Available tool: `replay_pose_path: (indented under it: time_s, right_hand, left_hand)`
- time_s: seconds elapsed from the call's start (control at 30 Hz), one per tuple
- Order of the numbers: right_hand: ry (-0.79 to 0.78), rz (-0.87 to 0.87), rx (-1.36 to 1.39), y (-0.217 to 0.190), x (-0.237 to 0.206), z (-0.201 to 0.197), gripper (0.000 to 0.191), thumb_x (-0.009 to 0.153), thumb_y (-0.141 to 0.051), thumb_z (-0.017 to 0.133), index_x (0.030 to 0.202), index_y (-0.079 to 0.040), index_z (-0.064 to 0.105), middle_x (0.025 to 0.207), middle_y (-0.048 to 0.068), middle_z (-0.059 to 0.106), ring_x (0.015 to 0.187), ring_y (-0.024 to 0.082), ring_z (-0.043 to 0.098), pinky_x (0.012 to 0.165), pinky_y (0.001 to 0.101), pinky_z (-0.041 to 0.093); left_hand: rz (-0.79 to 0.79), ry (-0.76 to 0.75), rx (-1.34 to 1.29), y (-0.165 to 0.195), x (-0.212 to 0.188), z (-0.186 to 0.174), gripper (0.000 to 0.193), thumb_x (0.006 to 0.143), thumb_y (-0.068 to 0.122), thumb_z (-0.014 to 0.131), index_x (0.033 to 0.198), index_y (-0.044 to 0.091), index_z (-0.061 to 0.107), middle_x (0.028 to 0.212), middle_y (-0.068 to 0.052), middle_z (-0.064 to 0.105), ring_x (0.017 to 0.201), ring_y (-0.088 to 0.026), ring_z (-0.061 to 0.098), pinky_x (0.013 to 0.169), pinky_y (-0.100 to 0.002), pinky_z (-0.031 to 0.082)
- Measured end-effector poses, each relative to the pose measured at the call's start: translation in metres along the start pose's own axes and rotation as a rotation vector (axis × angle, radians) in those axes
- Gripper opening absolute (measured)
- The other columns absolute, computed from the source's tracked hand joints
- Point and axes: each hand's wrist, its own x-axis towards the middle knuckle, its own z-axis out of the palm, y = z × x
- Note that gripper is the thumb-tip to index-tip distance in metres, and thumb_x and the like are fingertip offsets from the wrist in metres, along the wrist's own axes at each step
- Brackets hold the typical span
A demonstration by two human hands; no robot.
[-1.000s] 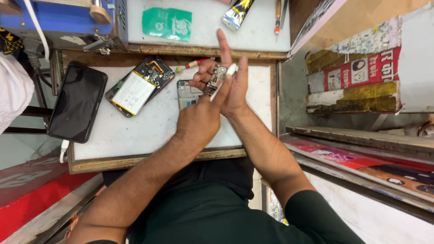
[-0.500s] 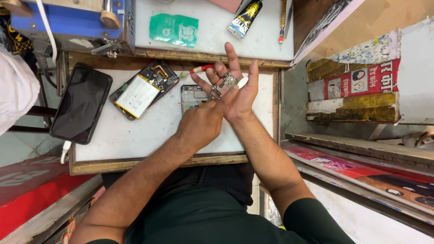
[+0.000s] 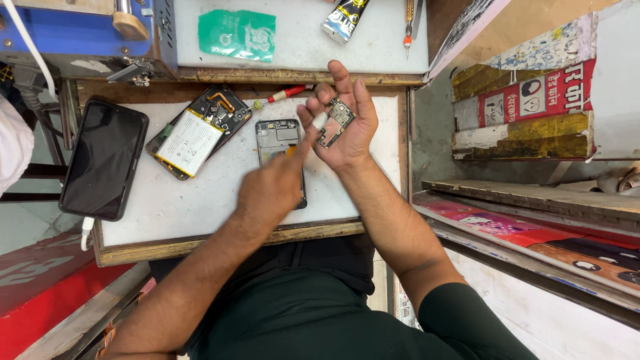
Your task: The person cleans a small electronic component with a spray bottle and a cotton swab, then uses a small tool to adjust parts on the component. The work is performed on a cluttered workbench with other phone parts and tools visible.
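Observation:
My right hand (image 3: 348, 137) lies palm up over the white work mat (image 3: 220, 200) and holds a small green-and-gold phone circuit board (image 3: 335, 122) in its fingers. My left hand (image 3: 270, 190) is blurred, back towards the camera, fingers curled. Its index finger, white at the tip (image 3: 320, 120), reaches to the board's left edge. Whether the left hand grips anything is hidden. A bare phone frame (image 3: 279, 137) lies on the mat, partly under the left hand.
An opened phone with a white battery (image 3: 193, 137) lies left of the frame, and a black phone (image 3: 103, 160) on a white cable sits further left. A red-handled screwdriver (image 3: 285, 95), a green packet (image 3: 237, 33), a glue tube (image 3: 343, 17) and a blue machine (image 3: 80, 33) lie beyond.
The hands were pressed together over the board. The left hand has pulled back towards me and the right palm has turned up, showing the board.

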Motion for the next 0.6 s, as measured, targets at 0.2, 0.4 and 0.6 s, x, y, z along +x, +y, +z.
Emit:
replay_pose_path:
  time_s: [0.2,0.4,0.6]
  right_hand:
    - [-0.002,-0.021,0.045,0.0,0.0,-0.005,0.038,0.111,-0.044,0.05,0.133,-0.016,0.063,0.085,0.001,0.06,0.085,0.018,0.067,0.091,0.0409,0.059]
    - [0.133,-0.011,0.104,-0.003,0.004,-0.002,0.035,0.107,-0.044,0.05,0.125,-0.018,0.066,0.078,0.0,0.06,0.08,0.017,0.067,0.088,0.0378,0.059]
    - [0.163,-0.031,0.12,-0.005,0.005,0.0,0.037,0.108,-0.045,0.051,0.126,-0.018,0.067,0.071,-0.001,0.058,0.079,0.016,0.068,0.09,0.037,0.06]
  left_hand:
    - [-0.069,-0.049,0.013,0.002,0.004,-0.001,0.07,0.089,0.009,0.063,0.156,0.016,0.045,0.079,-0.012,0.062,0.048,-0.023,0.063,0.041,-0.037,0.056]
    - [-0.086,0.063,-0.019,0.008,0.011,-0.009,0.075,0.086,0.007,0.061,0.158,0.021,0.044,0.083,-0.013,0.064,0.05,-0.025,0.064,0.043,-0.04,0.056]
    - [-0.092,0.018,-0.063,0.004,0.011,-0.015,0.085,0.075,0.021,0.068,0.156,0.017,0.042,0.074,-0.01,0.06,0.049,-0.025,0.061,0.041,-0.04,0.055]
